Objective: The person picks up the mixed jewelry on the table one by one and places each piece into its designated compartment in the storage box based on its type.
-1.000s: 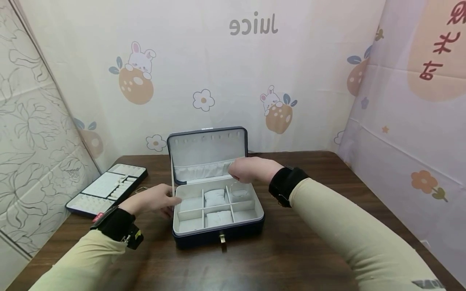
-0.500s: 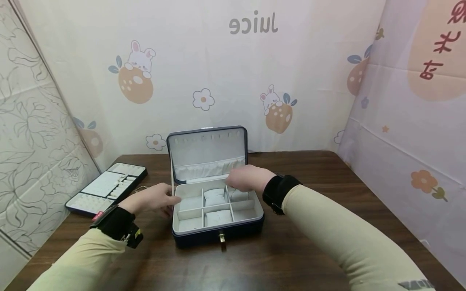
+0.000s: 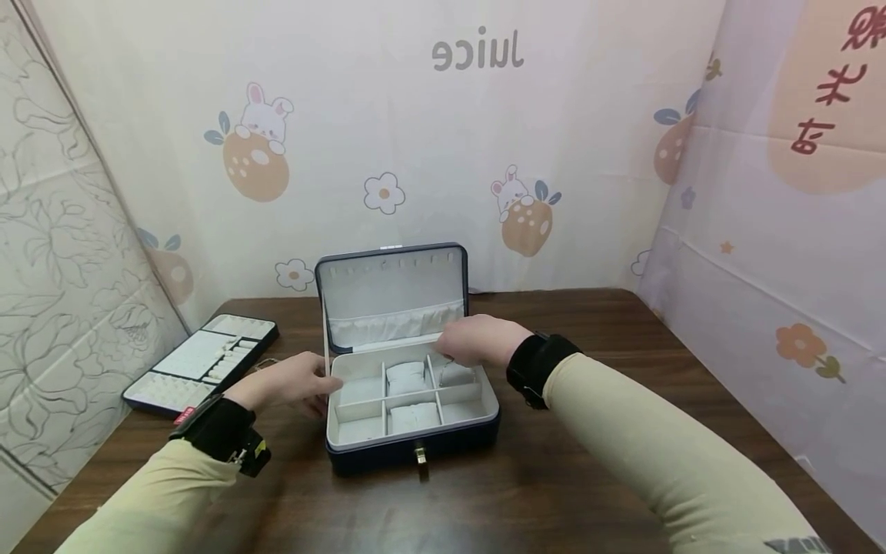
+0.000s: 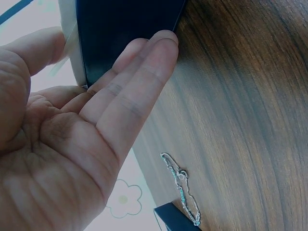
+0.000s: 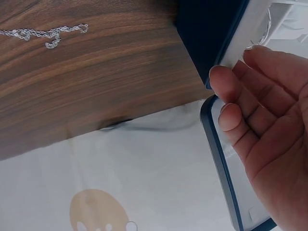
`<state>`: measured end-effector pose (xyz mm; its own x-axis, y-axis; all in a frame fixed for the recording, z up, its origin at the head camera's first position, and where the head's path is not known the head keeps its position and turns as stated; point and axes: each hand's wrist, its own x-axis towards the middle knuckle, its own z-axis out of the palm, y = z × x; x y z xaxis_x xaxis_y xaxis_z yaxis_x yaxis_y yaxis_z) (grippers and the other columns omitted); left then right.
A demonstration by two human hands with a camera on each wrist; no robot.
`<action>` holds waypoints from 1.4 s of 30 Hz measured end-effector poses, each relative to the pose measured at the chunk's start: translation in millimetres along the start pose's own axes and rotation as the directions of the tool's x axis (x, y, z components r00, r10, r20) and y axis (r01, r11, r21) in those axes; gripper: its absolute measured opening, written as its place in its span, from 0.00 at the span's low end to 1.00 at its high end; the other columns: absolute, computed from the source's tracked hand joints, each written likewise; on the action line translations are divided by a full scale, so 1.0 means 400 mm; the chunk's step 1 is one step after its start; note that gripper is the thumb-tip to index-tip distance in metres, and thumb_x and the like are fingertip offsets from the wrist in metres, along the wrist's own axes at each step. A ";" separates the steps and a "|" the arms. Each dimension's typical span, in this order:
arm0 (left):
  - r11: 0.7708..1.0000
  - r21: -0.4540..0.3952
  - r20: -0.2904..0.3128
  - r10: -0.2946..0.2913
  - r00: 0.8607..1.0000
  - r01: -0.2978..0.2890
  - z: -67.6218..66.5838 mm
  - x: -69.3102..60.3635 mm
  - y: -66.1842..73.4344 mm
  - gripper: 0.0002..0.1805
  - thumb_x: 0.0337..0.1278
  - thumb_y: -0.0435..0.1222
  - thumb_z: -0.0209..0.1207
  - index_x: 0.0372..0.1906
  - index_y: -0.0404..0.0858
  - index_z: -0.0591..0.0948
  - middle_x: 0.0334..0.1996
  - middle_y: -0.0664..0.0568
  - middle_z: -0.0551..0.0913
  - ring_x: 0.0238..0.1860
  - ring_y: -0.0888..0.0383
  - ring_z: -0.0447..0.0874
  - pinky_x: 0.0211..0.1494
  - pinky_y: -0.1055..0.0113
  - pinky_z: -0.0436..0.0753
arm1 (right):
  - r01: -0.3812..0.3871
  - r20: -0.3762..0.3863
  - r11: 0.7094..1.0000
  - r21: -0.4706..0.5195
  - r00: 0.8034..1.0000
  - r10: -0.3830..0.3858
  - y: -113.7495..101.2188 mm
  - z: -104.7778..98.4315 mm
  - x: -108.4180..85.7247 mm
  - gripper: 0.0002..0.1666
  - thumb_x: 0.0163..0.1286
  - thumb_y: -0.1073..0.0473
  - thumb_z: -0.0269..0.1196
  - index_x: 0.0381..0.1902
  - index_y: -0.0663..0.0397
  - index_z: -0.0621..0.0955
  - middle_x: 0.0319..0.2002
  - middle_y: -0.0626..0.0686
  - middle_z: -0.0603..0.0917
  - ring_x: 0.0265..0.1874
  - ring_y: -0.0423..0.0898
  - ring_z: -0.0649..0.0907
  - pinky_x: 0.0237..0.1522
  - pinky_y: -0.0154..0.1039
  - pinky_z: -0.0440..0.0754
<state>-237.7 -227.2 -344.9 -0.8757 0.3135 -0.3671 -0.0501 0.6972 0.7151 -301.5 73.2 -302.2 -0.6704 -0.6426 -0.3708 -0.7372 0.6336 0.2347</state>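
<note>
An open dark blue jewelry box (image 3: pixel 450 440), lined in white with several compartments, stands on the table. My left hand (image 3: pixel 287 382) rests at its left side, thumb on the rim; in the left wrist view the hand's (image 4: pixel 86 125) fingers are straight along the dark wall. Over the back right compartment, my right hand (image 3: pixel 481 340) has curled fingers. A thin silver bracelet (image 5: pixel 267 26) meets the fingertips of that hand (image 5: pixel 269 115) in the right wrist view, its loop hanging into the compartment. White cushions (image 3: pixel 407 378) fill the two middle compartments.
A jewelry tray (image 3: pixel 166 390) with white pads lies on the left of the table. Beside it is a chain bracelet (image 4: pixel 181 185). Another silver chain (image 5: pixel 50 33) lies on the wood right of the box. The raised lid (image 3: pixel 394 288) stands behind the compartments.
My right hand has moved down toward the back right compartment, and the bracelet's loop has come down with it. My left hand has stayed at the box's left side.
</note>
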 end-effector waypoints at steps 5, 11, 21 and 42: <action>1.000 0.002 0.002 0.005 1.000 -0.005 -0.002 0.002 -0.002 0.24 0.73 0.37 0.55 0.65 0.24 0.73 0.39 0.41 0.86 0.38 0.48 0.90 0.43 0.54 0.89 | 0.002 -0.004 0.999 0.044 1.000 -0.001 0.003 -0.004 -0.005 0.12 0.75 0.66 0.58 0.31 0.46 0.77 0.24 0.44 0.71 0.27 0.42 0.70 0.31 0.35 0.68; 1.000 0.001 0.005 0.012 1.000 -0.013 -0.001 0.001 -0.008 0.25 0.73 0.37 0.55 0.65 0.24 0.72 0.39 0.41 0.86 0.38 0.48 0.90 0.42 0.54 0.89 | 0.006 -0.001 0.998 0.057 1.000 -0.006 0.003 -0.002 -0.003 0.13 0.76 0.65 0.58 0.29 0.46 0.76 0.24 0.44 0.70 0.25 0.41 0.69 0.30 0.35 0.67; 1.000 -0.008 0.010 0.018 1.000 -0.018 -0.001 0.000 -0.010 0.24 0.74 0.37 0.54 0.65 0.24 0.73 0.41 0.40 0.86 0.40 0.47 0.90 0.42 0.54 0.89 | 0.007 0.017 0.997 0.073 1.000 -0.008 0.004 -0.002 -0.003 0.11 0.78 0.64 0.56 0.34 0.49 0.81 0.25 0.44 0.71 0.25 0.41 0.69 0.30 0.35 0.67; 1.000 -0.021 0.011 0.010 1.000 -0.010 -0.002 -0.001 -0.006 0.23 0.74 0.38 0.55 0.63 0.24 0.74 0.41 0.41 0.87 0.41 0.47 0.90 0.43 0.53 0.89 | 0.065 -0.001 0.986 0.151 0.998 -0.066 0.037 0.004 -0.008 0.14 0.78 0.63 0.56 0.29 0.48 0.74 0.25 0.45 0.69 0.24 0.41 0.68 0.29 0.35 0.66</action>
<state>-237.5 -229.6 -346.2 -0.8707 0.3280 -0.3664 -0.0512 0.6806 0.7309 -310.0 85.2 -299.0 -0.6208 -0.6833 -0.3843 -0.7580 0.6484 0.0715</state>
